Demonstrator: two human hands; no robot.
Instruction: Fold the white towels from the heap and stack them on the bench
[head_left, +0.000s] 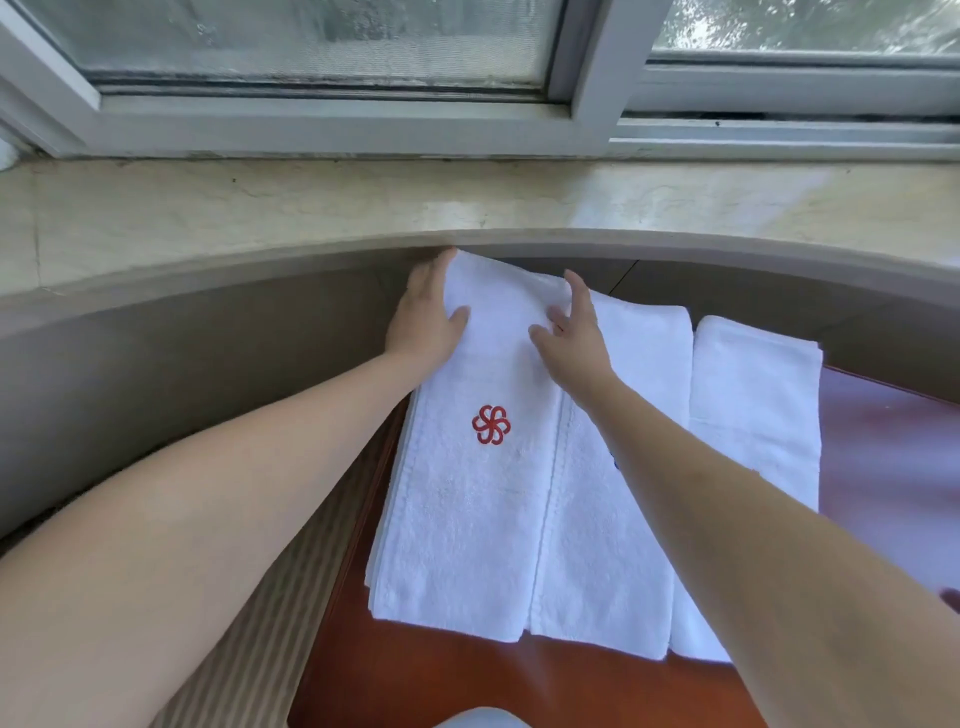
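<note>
A folded white towel with a red flower emblem (467, 493) lies on top of a stack of folded towels on the reddish-brown bench (447, 680). My left hand (423, 317) rests flat along the towel's far left edge, thumb on top. At the towel's far right edge is my right hand (571, 338), fingers straight and pressing the cloth. Under it a second folded towel (618, 545) shows to the right. Another folded white towel (753, 410) lies beside them, further right. The heap is out of view.
A curved stone window ledge (311, 208) runs just beyond the towels, with a white-framed window (587, 78) above it. A striped beige surface (275, 623) lies left of the bench. The bench's right part (893, 467) shines with glare.
</note>
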